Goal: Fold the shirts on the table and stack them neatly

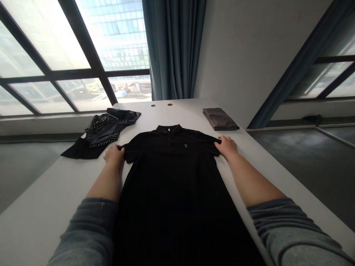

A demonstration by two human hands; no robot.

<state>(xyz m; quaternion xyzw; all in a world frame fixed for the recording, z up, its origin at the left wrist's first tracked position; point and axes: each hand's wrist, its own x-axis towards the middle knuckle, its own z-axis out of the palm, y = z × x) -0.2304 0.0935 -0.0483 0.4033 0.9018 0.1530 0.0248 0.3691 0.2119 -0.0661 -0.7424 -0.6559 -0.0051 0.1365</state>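
Note:
A black short-sleeved polo shirt point(172, 184) lies spread front side up, its collar at the far end and a small pale logo on the chest. Its lower end runs out of view at the bottom. My left hand point(113, 155) is closed on the edge of the sleeve on the left. The sleeve on the right is pinched at its edge by my right hand point(227, 147). Both sleeves are stretched outward.
The shirt rests on a white table point(83, 192). Crumpled dark patterned clothes point(102, 131) lie at the far left, partly over the edge. A folded grey-brown garment point(220, 119) sits at the far right. Behind are a blue curtain point(174, 48) and windows.

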